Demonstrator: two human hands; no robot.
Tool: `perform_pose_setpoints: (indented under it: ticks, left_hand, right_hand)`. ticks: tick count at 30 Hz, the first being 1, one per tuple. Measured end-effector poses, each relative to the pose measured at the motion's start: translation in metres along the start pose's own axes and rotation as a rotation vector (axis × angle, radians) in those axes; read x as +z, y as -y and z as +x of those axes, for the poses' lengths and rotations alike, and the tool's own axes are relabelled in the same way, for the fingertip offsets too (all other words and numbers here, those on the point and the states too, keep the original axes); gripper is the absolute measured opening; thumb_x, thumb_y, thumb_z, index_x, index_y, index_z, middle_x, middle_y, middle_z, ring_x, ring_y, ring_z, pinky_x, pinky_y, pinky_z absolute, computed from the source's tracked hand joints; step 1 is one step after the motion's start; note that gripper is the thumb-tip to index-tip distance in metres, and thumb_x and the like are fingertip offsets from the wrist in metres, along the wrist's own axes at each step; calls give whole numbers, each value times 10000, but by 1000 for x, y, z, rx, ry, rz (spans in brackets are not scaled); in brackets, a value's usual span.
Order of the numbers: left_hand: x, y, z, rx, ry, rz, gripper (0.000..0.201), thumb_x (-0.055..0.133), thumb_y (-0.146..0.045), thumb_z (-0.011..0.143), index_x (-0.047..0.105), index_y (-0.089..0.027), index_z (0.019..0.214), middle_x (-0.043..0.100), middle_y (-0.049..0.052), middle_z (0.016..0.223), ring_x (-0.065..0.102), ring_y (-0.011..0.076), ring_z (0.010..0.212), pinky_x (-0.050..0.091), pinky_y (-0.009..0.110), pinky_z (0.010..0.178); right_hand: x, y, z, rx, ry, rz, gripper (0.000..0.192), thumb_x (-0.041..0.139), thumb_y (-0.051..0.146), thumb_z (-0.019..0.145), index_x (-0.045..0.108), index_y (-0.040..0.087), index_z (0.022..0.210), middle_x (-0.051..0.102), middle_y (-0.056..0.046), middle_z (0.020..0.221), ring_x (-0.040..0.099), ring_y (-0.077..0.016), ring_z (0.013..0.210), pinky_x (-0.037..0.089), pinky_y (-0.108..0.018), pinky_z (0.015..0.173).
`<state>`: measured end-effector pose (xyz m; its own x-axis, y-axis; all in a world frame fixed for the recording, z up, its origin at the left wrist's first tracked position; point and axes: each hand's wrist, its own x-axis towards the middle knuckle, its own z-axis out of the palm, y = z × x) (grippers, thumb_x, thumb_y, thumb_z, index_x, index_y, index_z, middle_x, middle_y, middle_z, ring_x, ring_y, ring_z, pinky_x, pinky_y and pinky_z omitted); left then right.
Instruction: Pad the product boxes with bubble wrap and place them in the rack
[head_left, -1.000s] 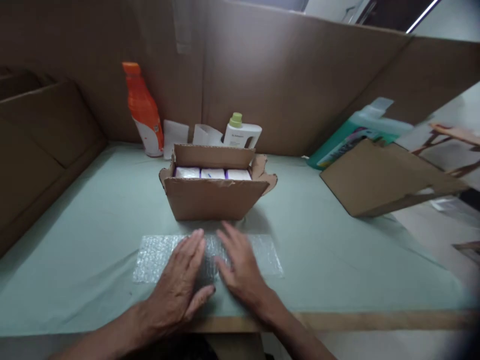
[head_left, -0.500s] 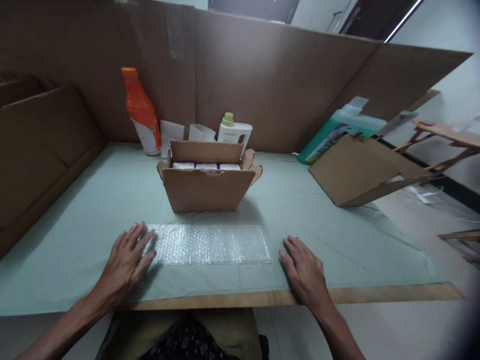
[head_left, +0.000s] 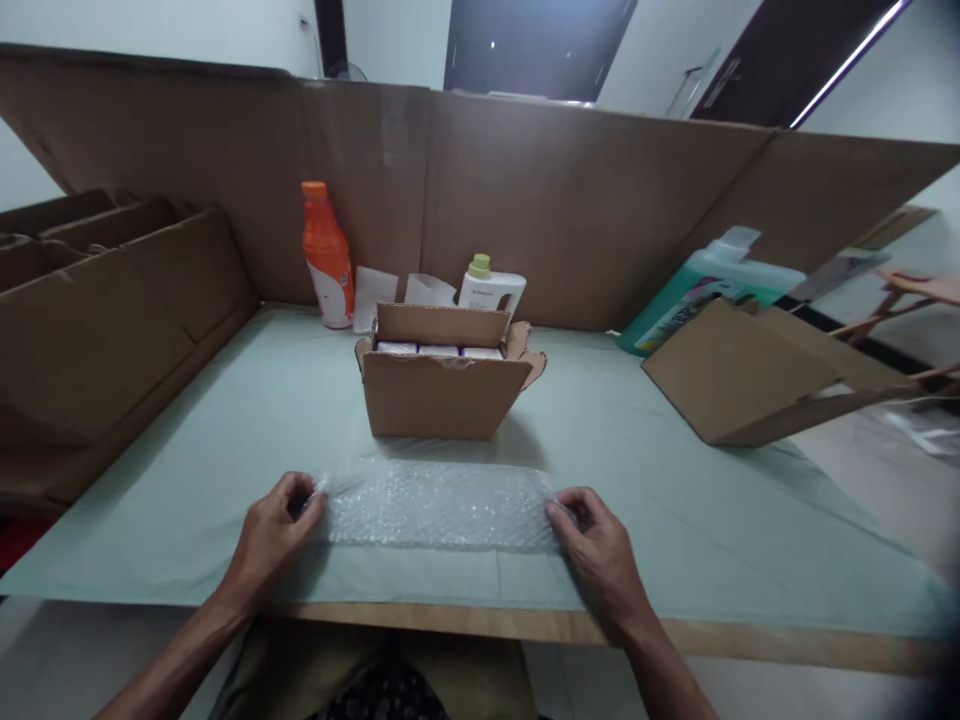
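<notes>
A clear sheet of bubble wrap [head_left: 439, 505] lies on the pale green table [head_left: 225, 420] near its front edge. My left hand [head_left: 274, 535] pinches the sheet's left end. My right hand [head_left: 600, 550] pinches its right end, and the ends look slightly lifted. Just behind the sheet stands an open cardboard box [head_left: 442, 385] with white packs [head_left: 439, 350] in a row inside.
An orange bottle [head_left: 326, 255], white papers and a white bottle with a green cap [head_left: 487, 285] stand at the cardboard back wall [head_left: 585, 190]. A green jug [head_left: 701, 285] and a tilted cardboard box [head_left: 757, 375] are at the right. Cardboard trays [head_left: 97, 320] are at the left.
My hands went from flat in the sheet's middle out to its two ends, then closed on those ends. The view tilted up a little.
</notes>
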<state>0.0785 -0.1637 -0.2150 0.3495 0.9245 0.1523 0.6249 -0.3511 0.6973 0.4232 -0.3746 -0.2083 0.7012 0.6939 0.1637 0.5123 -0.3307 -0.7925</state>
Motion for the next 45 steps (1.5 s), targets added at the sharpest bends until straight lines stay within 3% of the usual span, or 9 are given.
perform_pose_setpoints:
  ticks: [5,10,19,23,28,33,37,40,45]
  left_hand:
    - [13,-23,6,33,40,-139,512,554,-469,815,545,-178,1237,588,-41,701,557,152,597,449,264,603]
    - [26,-44,21,77,231,-147,670,521,-390,798,462,-126,1410,489,-71,640,482,141,574,394,260,607]
    - [20,-39,12,-47,283,-380,603,465,-452,869,576,-130,1366,553,-17,734,446,131,600,366,245,571]
    - [16,-40,15,-54,316,-326,528,337,-516,938,723,-157,976,629,28,745,549,172,681,427,266,611]
    - [25,-43,28,-46,360,-106,381,485,-470,889,598,-181,669,527,-14,598,490,149,586,342,266,567]
    - [21,-40,24,-16,260,68,179,579,-286,847,669,-169,948,647,47,805,584,208,711,402,309,651]
    - [20,-46,11,343,54,224,365,545,-267,929,568,-189,1286,615,140,1231,609,270,1044,496,387,869]
    - [30,-52,13,569,219,326,254,470,-159,943,650,-189,1119,652,127,1078,612,265,960,512,399,841]
    - [37,-42,31,534,414,382,200,523,-202,912,673,-177,1042,642,103,973,611,253,898,514,364,774]
  right_hand:
    - [-30,6,-4,201,-3,192,531,676,529,768,579,179,1157,593,18,706,531,-146,598,424,-258,556]
    - [-42,43,-12,138,-34,73,687,691,508,787,529,186,1372,537,33,704,563,-157,666,439,-249,566]
    - [95,130,-14,-122,435,282,621,602,286,881,423,220,1472,615,15,855,513,-90,565,459,-228,559]
    - [136,127,-10,-80,546,319,680,656,358,867,392,219,1479,685,-42,996,635,-123,655,515,-260,610]
    - [127,116,-12,-49,635,432,493,482,347,976,424,203,1444,720,-50,968,703,-155,765,567,-292,669]
    - [91,111,-14,-153,368,359,295,520,340,979,626,207,1220,751,-73,999,722,-189,888,599,-335,783]
    - [87,108,-18,-444,214,75,266,481,215,990,680,229,1166,753,-84,1107,700,-224,1051,560,-411,952]
    - [104,101,-22,-658,342,-152,410,490,171,961,594,184,1357,657,-124,1358,573,-268,1299,481,-479,1082]
    - [99,64,-25,-686,519,-421,580,556,292,955,436,215,1517,463,-106,1562,411,-275,1450,353,-532,1174]
